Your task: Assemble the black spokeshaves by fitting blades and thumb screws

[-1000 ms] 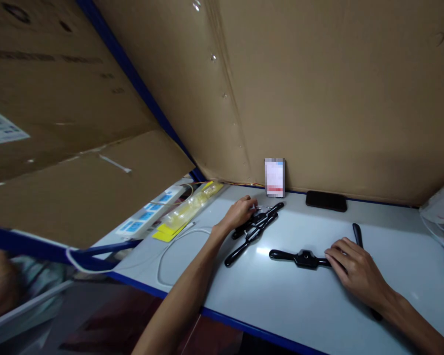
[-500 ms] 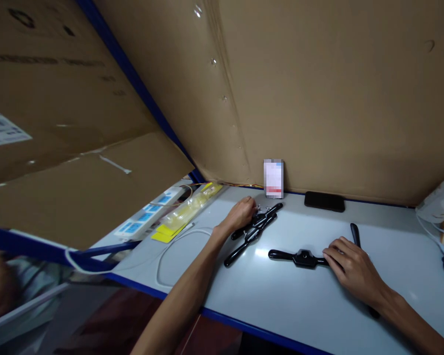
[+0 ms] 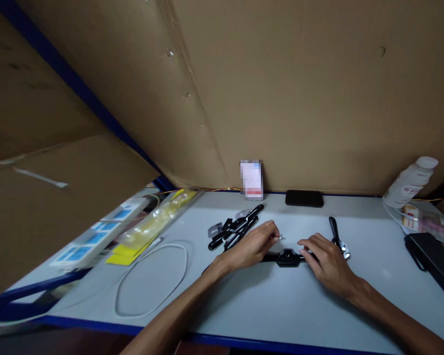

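Note:
A black spokeshave body [image 3: 287, 257] lies crosswise on the table in front of me, its left handle partly behind my left hand. My left hand [image 3: 255, 242] pinches a small shiny metal screw [image 3: 281, 238] just above that body. Over the right handle is my right hand [image 3: 327, 261], thumb and forefinger apart; whether it touches the handle I cannot tell. Several more black spokeshaves [image 3: 237, 229] are piled left of my left hand, with flat metal pieces [image 3: 215, 229] among them. Another black handle [image 3: 333, 229] and a shiny metal part [image 3: 344, 250] show beyond my right hand.
A phone [image 3: 252, 180] with a lit screen leans on the cardboard wall [image 3: 299, 98]; a dark phone [image 3: 304, 198] lies beside it. White cable [image 3: 151, 313], yellow packets [image 3: 124, 254] and a power strip [image 3: 92, 239] are left. At right are a bottle [image 3: 410, 182] and black case [image 3: 434, 264].
My left hand has come away from the pile, rightward to the middle spokeshave, with a small screw in its fingers. My right hand's fingers have shifted toward that tool's body. The view has swung right.

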`<state>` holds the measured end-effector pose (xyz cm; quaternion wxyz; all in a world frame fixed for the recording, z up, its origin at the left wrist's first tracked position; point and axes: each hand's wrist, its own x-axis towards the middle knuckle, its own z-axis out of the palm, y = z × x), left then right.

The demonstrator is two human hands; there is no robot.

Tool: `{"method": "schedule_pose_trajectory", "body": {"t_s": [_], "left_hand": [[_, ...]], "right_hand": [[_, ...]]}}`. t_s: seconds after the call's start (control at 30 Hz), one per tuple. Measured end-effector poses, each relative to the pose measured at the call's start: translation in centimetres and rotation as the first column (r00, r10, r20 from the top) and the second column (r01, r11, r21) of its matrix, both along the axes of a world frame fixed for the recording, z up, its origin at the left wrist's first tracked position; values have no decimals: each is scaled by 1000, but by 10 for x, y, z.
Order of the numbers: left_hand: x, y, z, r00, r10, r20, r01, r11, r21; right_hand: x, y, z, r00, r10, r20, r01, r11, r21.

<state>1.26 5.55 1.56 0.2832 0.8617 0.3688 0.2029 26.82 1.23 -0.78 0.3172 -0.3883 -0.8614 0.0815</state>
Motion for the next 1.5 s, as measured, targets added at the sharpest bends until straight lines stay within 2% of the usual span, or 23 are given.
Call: {"method": "schedule_pose_trajectory", "body": {"t_s": [0.2, 0.4, 0.53, 0.6, 0.67, 0.73, 0.9, 1.13, 1.27, 1.37, 1.43, 1.5], "left_hand": [[20, -19, 2, 996, -94, 7, 95, 994, -56], [29, -26, 2, 994, -110, -29, 108, 993, -49], [18, -19, 10, 994, -90, -58, 90, 996, -5], [4, -11, 15, 983, -59, -172, 66, 997, 35], [-9, -4, 18, 945, -64, -321, 74, 997, 19], [-16, 0, 18, 912, -103, -398, 105, 994, -15], [-9, -5, 16, 878, -154, -454, 186, 982, 25], [0, -13, 18, 849, -141, -510, 220, 971, 97], [-2, -12, 16, 847, -133, -514, 215, 971, 103], [-3, -11, 13, 853, -132, -505, 210, 972, 101], [-3, -10, 11, 861, -132, -491, 203, 975, 94], [-3, -10, 10, 872, -125, -473, 192, 977, 95]], "right_hand": [[-12, -5, 3, 1000, 18, -3, -19, 999, -45], [-23, -9, -2, 945, -19, -326, -62, 970, -237], [-21, -5, 1, 919, -96, -383, -36, 946, -322], [-17, 0, 2, 926, -133, -352, 13, 946, -324], [-14, 4, 2, 941, -144, -308, 35, 942, -333], [-14, 7, 0, 957, -117, -264, 19, 938, -347], [-22, 8, -3, 985, -21, -171, -33, 951, -308], [-29, 15, -8, 994, 9, -108, -37, 964, -262], [-31, 18, -11, 998, 53, 21, -50, 992, -118], [-32, 19, -12, 978, 113, 178, -116, 993, 5], [-32, 21, -11, 969, 127, 214, -130, 991, 2], [-33, 25, -7, 976, 121, 182, -110, 991, -71]]}}
